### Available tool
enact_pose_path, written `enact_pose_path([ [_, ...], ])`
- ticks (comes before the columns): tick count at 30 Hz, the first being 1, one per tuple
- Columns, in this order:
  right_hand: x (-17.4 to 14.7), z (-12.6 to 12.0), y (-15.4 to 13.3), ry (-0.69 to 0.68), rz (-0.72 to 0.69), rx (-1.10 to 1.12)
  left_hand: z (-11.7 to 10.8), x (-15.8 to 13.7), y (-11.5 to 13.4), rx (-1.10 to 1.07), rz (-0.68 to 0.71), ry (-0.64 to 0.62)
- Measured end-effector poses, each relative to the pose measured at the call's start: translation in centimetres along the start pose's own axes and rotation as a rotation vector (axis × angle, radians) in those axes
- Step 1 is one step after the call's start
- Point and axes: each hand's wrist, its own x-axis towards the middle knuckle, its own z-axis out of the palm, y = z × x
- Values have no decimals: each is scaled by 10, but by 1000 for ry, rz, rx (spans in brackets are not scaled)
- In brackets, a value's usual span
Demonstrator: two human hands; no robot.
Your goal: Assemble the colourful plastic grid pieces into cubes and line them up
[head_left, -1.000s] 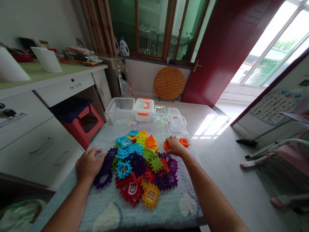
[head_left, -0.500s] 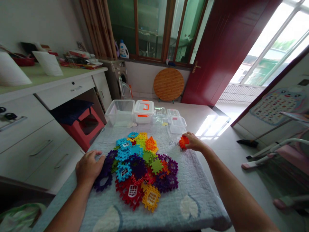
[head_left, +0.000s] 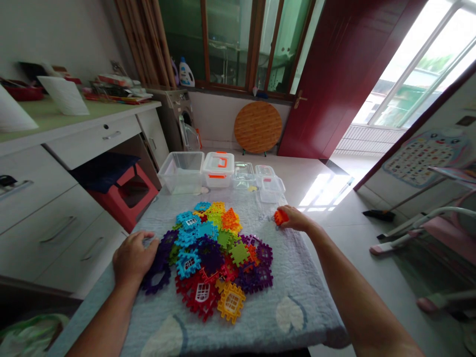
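My right hand [head_left: 293,218] is closed on an orange interlocking building piece [head_left: 280,217] at the right edge of the cloth-covered table. Much of that piece is hidden by the fingers. My left hand [head_left: 134,255] rests at the table's left edge, thumb and fingers apart, beside a dark purple piece [head_left: 156,280]. Between the hands lies a heap of colourful notched plastic pieces. Among them are a blue window piece [head_left: 188,263], a red piece [head_left: 191,293], a yellow window piece [head_left: 231,301], a green piece [head_left: 239,253] and an orange triangular piece [head_left: 230,218].
Along the table's far edge stand an open clear bin [head_left: 180,173], a lidded box with orange clips [head_left: 218,169] and small clear containers [head_left: 270,183]. A red stool [head_left: 130,198] is at the left under the counter. A pink-seated chair [head_left: 446,228] is at the right.
The view has shifted slightly. Both hands keep nearly the same places on the table, the right one still holding the orange piece. The heap looks the same.
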Motion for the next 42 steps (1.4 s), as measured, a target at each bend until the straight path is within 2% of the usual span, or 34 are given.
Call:
enact_pose_path([
  [11, 0, 1, 3, -11, 18, 51, -2, 0, 2, -7, -16, -3],
  [15, -11, -4, -6, 117, 70, 50, -4, -2, 4, -3, -13, 8],
  [19, -31, -8, -41, 299, 2, 121, -7, -3, 7, -13, -20, 11],
  [22, -42, 5, -75, 195, -80, 260, -8, -3, 8, -18, -26, 4],
  [25, -44, 28, -98, 72, -121, 295, -9, -4, 9, -22, -26, 0],
  [31, -33, 60, -109, 24, -64, 351, -11, -6, 11, -39, -28, 20],
  [35, -31, 69, -105, 149, -22, 504, -10, -5, 11, -40, -28, 13],
  [42, -20, 83, -98, 584, 106, 768, -7, -4, 9, -39, -52, 21],
])
